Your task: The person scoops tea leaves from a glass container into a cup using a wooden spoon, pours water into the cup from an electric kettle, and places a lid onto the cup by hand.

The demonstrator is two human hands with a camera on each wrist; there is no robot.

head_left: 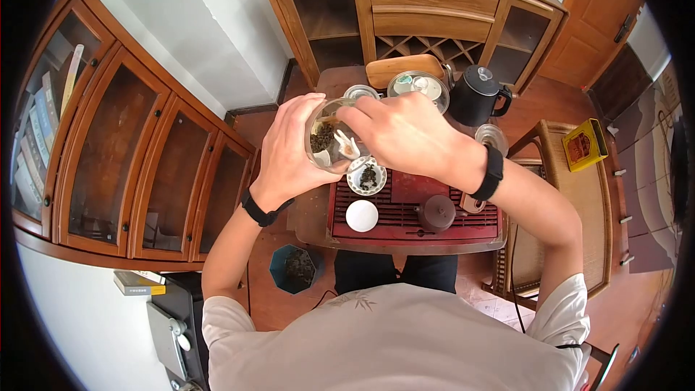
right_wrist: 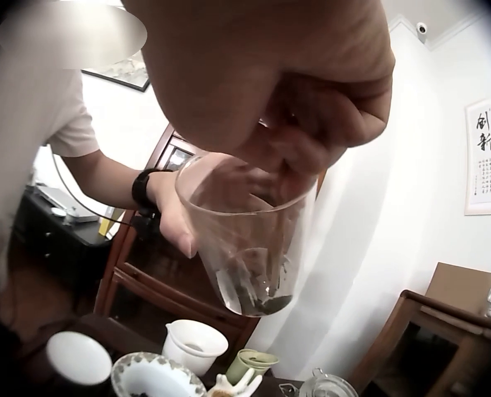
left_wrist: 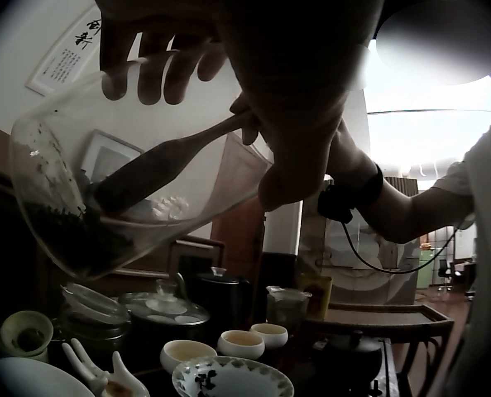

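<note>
High over the tea table, my left hand point(head_left: 284, 143) grips a clear glass jar point(left_wrist: 43, 153) from the side, thumb and fingers spread around its wall. The jar leans over, and dark loose tea leaves point(left_wrist: 84, 241) lie heaped at its bottom. My right hand point(head_left: 416, 134) pinches the thin handle of a wooden scoop point(left_wrist: 142, 178), whose blade reaches inside the jar down to the leaves. Below the jar stands a patterned bowl point(head_left: 352, 182) with some dark leaves in it. A white hand-shaped ornament point(left_wrist: 117, 379) stands beside the bowl.
On the red slatted tea tray point(head_left: 398, 232) are a white bowl point(head_left: 362, 216) and a brown teapot point(head_left: 436, 213). A black kettle point(head_left: 470, 101) stands at the back right. Several cups of tea point(left_wrist: 241, 344) sit behind the patterned bowl. A blue bin point(head_left: 279, 279) stands on the floor at left.
</note>
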